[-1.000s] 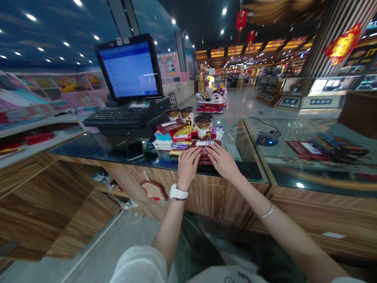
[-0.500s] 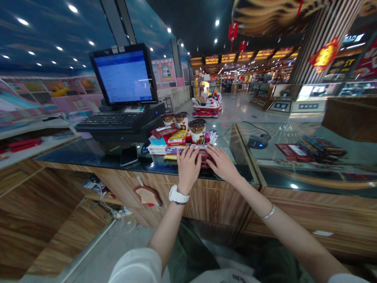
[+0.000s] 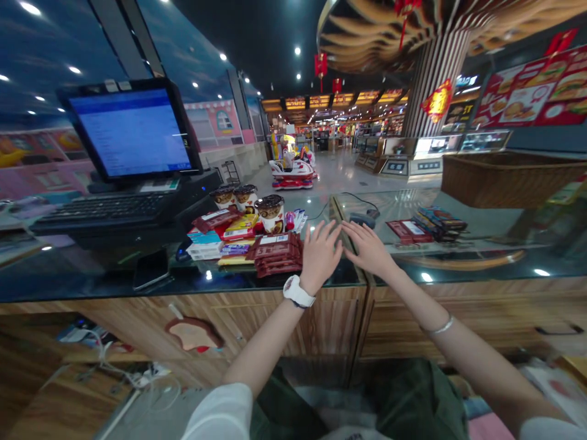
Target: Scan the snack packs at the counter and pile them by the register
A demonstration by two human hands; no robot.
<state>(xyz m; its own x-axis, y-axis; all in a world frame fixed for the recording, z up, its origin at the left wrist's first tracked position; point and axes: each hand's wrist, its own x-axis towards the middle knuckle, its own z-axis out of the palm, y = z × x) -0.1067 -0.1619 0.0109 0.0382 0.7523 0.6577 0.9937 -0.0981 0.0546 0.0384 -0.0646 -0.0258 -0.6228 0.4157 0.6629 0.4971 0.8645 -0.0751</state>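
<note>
My left hand (image 3: 321,256), with a white watch on its wrist, hangs open just right of a stack of dark red bar packs (image 3: 275,255) and holds nothing. My right hand (image 3: 367,247), with a thin silver bangle at the wrist, is open beside it, its fingers over the glass counter top (image 3: 92,275). Neither hand touches the stack. Behind the stack stand a chocolate-topped cup (image 3: 269,215) and piled snack packets (image 3: 229,235).
A till screen (image 3: 131,131) and keyboard (image 3: 105,208) stand at the left, with a phone (image 3: 151,269) lying on the glass. A barcode scanner (image 3: 362,219) and red and blue packs (image 3: 431,225) lie to the right. A wicker-edged counter (image 3: 504,180) stands beyond.
Both hands have lifted off the dark red stack and moved right, fingers spread. The stack stays on the glass. The whole view has swung as my head turned right.
</note>
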